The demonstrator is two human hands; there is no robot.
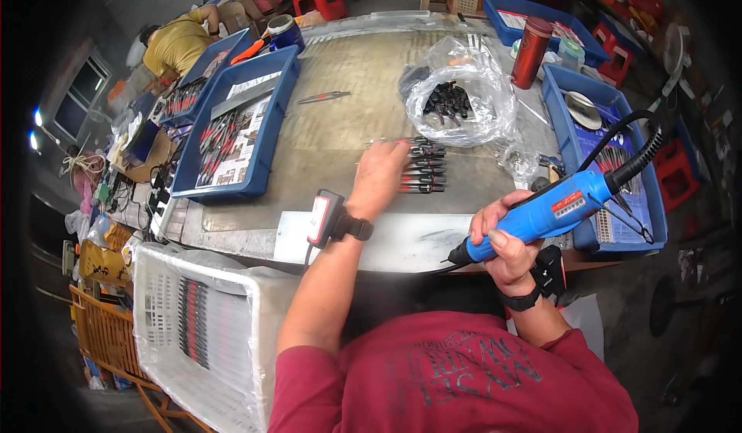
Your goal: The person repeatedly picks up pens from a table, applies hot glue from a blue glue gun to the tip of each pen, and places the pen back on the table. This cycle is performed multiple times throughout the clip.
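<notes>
My right hand [506,244] is wrapped round a blue electric screwdriver [553,209], whose dark tip points down and left over the table's near edge. A row of slim red-and-black pen-like pieces [423,172] lies side by side on the table. At the far left end of that row, my left hand [382,170] has its fingers closed on one of them; the fingers hide most of that piece. A clear plastic bag [483,97] with small black parts [448,102] lies open beyond the row. One single pen-like piece [324,97] lies farther off on the tabletop.
Blue trays [259,178] with similar pieces flank the table [309,135]; another blue tray [657,236] is at right. A red flask [533,50] stands far right. A white crate [255,309] with lined-up pieces sits lower left. Someone in yellow [182,47] leans over, far left.
</notes>
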